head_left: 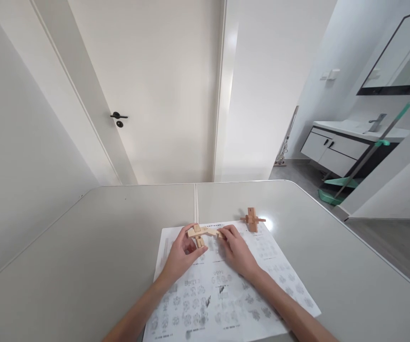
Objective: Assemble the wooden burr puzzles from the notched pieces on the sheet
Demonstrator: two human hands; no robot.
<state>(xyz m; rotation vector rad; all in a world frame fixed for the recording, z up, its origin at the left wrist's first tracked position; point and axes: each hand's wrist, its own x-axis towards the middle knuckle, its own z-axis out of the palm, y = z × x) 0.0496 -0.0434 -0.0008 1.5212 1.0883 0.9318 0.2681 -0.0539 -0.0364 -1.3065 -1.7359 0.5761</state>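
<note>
Between the thumb and fingers of my left hand (182, 252) is a light wooden puzzle (198, 233) made of crossed notched pieces. My right hand (237, 249) pinches the far end of a pale wooden stick (212, 232), whose other end meets the right side of the puzzle. Whether the stick is fitted into it or only touching, I cannot tell. Both hands are over a printed instruction sheet (205, 270) with rows of small diagrams. Beyond my right hand, a darker reddish-brown wooden puzzle (252, 220) of crossed pieces stands on the sheet's top right part.
The sheet lies on a light grey table (94, 256) with a seam running down its middle. A white door (162, 85) with a black handle (119, 116) is behind the table. Off to the right are a washbasin cabinet (336, 147) and a green broom and dustpan (329, 196).
</note>
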